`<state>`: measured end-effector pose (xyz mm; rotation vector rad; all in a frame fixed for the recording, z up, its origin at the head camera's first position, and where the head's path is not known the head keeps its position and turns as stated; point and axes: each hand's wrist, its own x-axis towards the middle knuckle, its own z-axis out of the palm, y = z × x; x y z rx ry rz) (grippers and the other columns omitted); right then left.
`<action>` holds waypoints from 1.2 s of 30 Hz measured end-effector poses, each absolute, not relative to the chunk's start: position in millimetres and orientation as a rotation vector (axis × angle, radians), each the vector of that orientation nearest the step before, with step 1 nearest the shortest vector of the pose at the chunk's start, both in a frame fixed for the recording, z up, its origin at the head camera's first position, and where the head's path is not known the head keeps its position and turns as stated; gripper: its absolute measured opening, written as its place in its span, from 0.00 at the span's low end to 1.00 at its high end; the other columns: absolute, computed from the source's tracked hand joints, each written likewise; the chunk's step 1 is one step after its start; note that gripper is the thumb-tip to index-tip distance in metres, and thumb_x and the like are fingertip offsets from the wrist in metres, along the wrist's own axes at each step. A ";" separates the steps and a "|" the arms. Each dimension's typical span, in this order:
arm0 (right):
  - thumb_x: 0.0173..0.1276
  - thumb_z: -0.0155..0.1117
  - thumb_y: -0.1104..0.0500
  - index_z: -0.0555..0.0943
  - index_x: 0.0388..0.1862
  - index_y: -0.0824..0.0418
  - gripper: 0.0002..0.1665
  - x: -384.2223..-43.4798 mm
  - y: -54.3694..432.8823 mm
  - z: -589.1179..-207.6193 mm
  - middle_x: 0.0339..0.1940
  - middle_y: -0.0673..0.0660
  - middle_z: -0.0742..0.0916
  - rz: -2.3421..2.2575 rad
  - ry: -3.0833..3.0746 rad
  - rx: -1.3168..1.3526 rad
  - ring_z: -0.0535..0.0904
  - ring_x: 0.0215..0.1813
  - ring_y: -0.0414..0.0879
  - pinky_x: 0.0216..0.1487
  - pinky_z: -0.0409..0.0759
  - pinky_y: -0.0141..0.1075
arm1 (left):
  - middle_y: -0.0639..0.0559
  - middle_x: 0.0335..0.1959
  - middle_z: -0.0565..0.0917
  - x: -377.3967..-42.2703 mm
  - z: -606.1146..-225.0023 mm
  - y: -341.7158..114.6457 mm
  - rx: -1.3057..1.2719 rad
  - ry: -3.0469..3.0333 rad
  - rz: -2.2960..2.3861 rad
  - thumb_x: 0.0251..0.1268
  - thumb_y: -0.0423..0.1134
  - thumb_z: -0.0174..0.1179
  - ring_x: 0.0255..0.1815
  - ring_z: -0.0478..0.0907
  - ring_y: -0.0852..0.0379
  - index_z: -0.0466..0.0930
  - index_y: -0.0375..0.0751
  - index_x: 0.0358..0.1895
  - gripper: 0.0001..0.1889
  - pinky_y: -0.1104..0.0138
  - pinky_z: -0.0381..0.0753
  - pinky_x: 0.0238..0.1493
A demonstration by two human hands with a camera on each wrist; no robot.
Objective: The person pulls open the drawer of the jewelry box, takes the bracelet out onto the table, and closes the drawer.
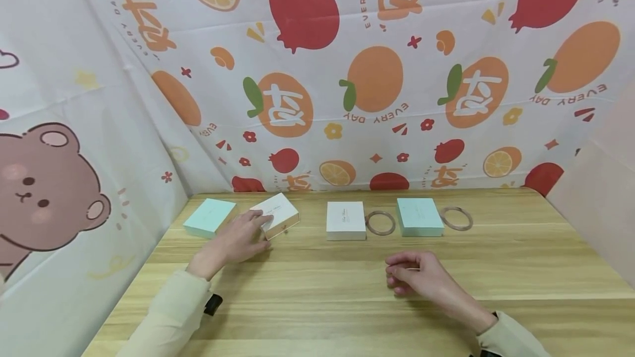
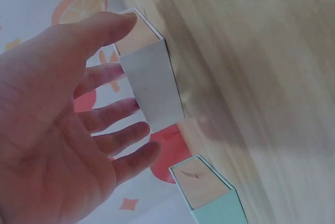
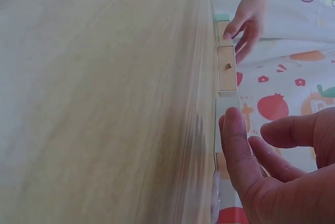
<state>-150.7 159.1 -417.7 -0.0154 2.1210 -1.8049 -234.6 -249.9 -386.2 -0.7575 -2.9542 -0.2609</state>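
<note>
If lifting the white box (image 1: 281,212), probably light and stiff, pinch opposite walls with the left hand (image 1: 241,239), spread loosely over its top.

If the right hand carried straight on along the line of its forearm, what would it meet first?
Probably the white box in the middle of the row: from the right hand, that line runs forward and left towards it. Heights are hard to judge, so it might pass above.

The left hand (image 1: 240,239) reaches farther forward than the right hand (image 1: 426,280) (fingers loosely bent).
</note>
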 end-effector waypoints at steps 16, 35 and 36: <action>0.73 0.63 0.65 0.78 0.59 0.74 0.19 -151.1 159.4 -419.1 0.44 0.63 0.88 -1.794 2.137 -0.025 0.87 0.42 0.46 0.42 0.89 0.39 | 0.41 0.44 0.82 -224.7 -381.2 -235.8 -0.725 -2.944 -0.134 0.60 0.42 0.72 0.39 0.79 0.49 0.84 0.38 0.57 0.22 0.54 0.83 0.40; 0.73 0.63 0.64 0.79 0.59 0.74 0.19 -149.7 160.8 -422.8 0.43 0.62 0.89 -1.784 2.135 -0.052 0.87 0.43 0.46 0.42 0.89 0.39 | 0.56 0.32 0.78 -176.1 -361.6 -209.4 -1.046 -3.000 -0.386 0.60 0.42 0.73 0.30 0.68 0.67 0.86 0.42 0.50 0.16 0.72 0.72 0.32; 0.73 0.63 0.64 0.78 0.59 0.74 0.20 -149.6 160.9 -422.8 0.43 0.62 0.89 -1.784 2.133 -0.055 0.87 0.43 0.46 0.43 0.89 0.39 | 0.54 0.36 0.80 -177.6 -361.5 -210.0 -1.038 -3.003 -0.393 0.59 0.44 0.74 0.33 0.71 0.65 0.86 0.43 0.52 0.19 0.70 0.75 0.34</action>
